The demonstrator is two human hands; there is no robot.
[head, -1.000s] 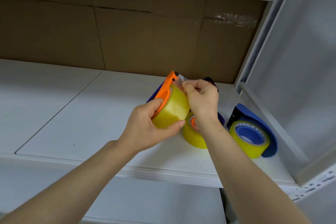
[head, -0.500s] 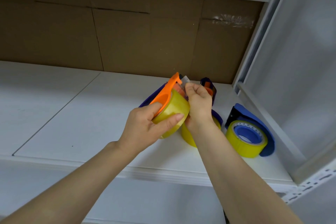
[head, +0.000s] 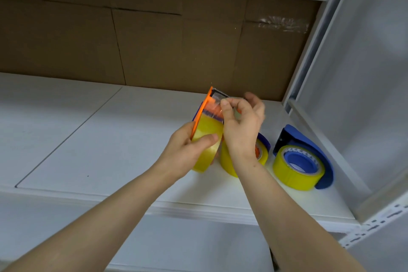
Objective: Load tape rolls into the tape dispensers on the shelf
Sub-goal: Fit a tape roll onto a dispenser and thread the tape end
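My left hand (head: 187, 152) grips the orange dispenser (head: 202, 112) and its yellow tape roll (head: 206, 130), thumb curled over the roll's band, over the shelf (head: 110, 139). My right hand (head: 240, 126) pinches the clear tape end (head: 215, 104) just above that grip, at the dispenser's top. A second loaded dispenser (head: 261, 154) lies under my right wrist. A blue loaded dispenser (head: 295, 168) lies farther right, apart.

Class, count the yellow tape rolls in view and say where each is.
3 tape rolls: one gripped by the left hand, one on the shelf behind the right hand, one in the blue dispenser at right. Others may be hidden.
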